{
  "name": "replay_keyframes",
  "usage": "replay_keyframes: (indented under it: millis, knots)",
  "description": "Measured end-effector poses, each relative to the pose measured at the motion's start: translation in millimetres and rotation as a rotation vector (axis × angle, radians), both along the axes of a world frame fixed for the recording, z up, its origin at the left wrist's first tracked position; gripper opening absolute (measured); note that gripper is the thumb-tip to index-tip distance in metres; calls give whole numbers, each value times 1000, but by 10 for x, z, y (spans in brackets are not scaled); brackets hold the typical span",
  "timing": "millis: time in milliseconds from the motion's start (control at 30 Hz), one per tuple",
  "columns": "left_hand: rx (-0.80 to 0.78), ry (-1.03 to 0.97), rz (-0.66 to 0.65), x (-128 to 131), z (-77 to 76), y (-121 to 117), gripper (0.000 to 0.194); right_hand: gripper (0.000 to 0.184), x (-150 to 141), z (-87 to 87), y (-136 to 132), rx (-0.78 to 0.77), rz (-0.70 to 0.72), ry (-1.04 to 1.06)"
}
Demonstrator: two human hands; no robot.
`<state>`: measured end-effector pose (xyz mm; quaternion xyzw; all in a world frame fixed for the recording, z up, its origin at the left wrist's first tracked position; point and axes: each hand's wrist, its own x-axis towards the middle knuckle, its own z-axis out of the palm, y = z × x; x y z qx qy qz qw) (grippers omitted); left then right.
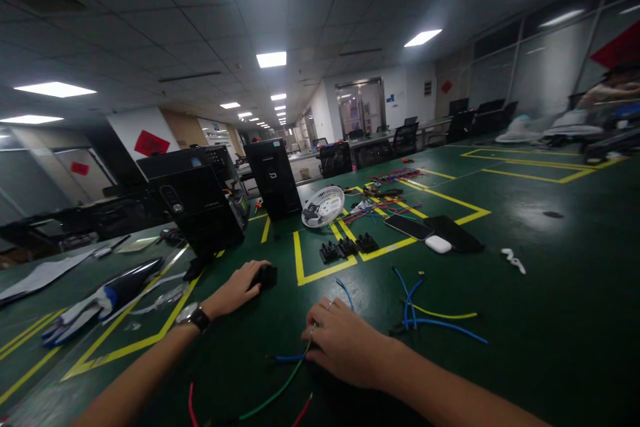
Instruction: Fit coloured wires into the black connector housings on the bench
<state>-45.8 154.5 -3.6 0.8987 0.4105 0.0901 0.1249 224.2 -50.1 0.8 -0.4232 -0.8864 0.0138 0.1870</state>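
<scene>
My left hand is closed around one end of a small black block, low over the green table. Its kind is hard to make out; it resembles the black terminal blocks standing in a row farther back. My right hand has its fingers pinched at the upper end of a green wire. A short blue wire runs under these fingers, and another blue piece shows behind the hand. Red wires lie near the bottom edge.
Blue and yellow wires lie to the right. Behind the blocks are a white basket, a phone and a white earphone case. Two black computer towers stand at the back left. A glove lies left.
</scene>
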Motion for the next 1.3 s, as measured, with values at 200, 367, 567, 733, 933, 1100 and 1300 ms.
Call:
replay_keyframes:
  millis: [200, 367, 567, 733, 933, 1100, 1300]
  knots:
    - [29, 49, -10, -466, 41, -66, 60, 21, 419, 394, -71, -17, -63, -3]
    - [134, -75, -10, -173, 192, -86, 58, 23, 1174, 481, -332, -146, -273, 61]
    - [61, -231, -42, 1098, 80, 44, 69, 28, 1318, 219, -637, -192, -370, -34]
    - [0, -248, -52, 1847, -65, 129, 55, 16, 1289, 116, -583, -122, -403, -159]
    - [1, -382, -50, 1717, -71, -55, 40, 14, 1527, 119, -637, -101, -470, -48]
    - [-243, -660, -21, 1370, -48, -361, 49, 16, 1388, 305, -542, -129, -484, 274]
    - [-725, -1203, -23, 1191, -94, -772, 55, 25, 731, 544, -51, -394, -274, 591]
